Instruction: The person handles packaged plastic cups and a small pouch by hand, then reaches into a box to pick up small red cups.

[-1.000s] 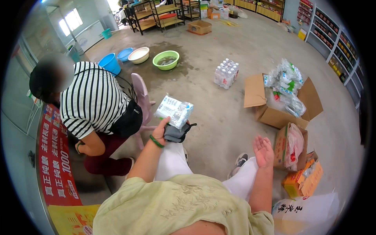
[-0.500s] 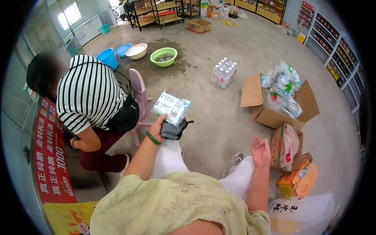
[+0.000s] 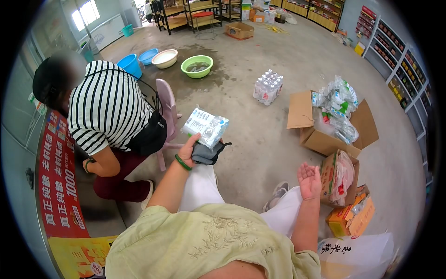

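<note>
My left hand (image 3: 188, 148) is closed on a white and blue plastic-wrapped package (image 3: 206, 126), gripping it by its near edge above my left knee. A grey cloth item with a dark strap (image 3: 204, 153) sits just under the package, by the same hand; whether my fingers hold it too I cannot tell. My right hand (image 3: 309, 181) rests palm up over my right thigh, fingers stretched out, with nothing in it. Nearest to it stands a carton with a pink plastic bag (image 3: 343, 174) inside.
To the left a person in a striped shirt (image 3: 109, 102) sits by a pink chair (image 3: 166, 100). On the floor are a green basin (image 3: 197, 74), shrink-wrapped bottles (image 3: 268, 88), an open cardboard box (image 3: 320, 142) of plastic packages, an orange box (image 3: 357, 216) and a white sack (image 3: 371, 246).
The view has shifted slightly, so the surroundings sit a little differently in the frame. Both hands keep their pose, and the package stays in my left hand.
</note>
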Available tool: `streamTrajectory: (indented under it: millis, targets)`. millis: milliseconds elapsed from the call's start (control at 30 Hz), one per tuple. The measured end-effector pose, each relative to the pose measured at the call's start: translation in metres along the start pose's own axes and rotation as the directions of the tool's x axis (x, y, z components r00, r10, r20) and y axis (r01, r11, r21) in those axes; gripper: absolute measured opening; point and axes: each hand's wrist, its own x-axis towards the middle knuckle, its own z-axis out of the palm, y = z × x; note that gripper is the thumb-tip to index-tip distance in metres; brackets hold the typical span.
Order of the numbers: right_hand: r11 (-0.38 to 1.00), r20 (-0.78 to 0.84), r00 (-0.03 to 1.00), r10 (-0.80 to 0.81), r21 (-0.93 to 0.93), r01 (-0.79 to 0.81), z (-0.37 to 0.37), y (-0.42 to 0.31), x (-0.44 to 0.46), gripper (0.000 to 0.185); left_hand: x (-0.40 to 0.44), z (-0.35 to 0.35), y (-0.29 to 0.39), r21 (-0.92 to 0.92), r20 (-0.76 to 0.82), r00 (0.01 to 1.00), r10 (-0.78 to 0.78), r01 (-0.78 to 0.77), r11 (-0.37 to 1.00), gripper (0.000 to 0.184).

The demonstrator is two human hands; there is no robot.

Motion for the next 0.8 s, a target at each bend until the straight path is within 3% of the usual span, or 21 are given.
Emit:
streamTrajectory:
  millis: [300,800]
  targets:
    - [0.995,0.041,0.999,-0.033,-0.090,0.037,-0.005,0.002,0.002,0.031,-0.003,0.010,0.001,0.021,0.000,1.000,0.022,-0.022,1.000,0.054]
    - [0.999,0.025,1.000,0.013,-0.031,-0.012,-0.009,0.000,0.004,0.035,0.002,-0.006,-0.002,-0.018,-0.036,0.999,-0.009,0.008,1.000,0.050]
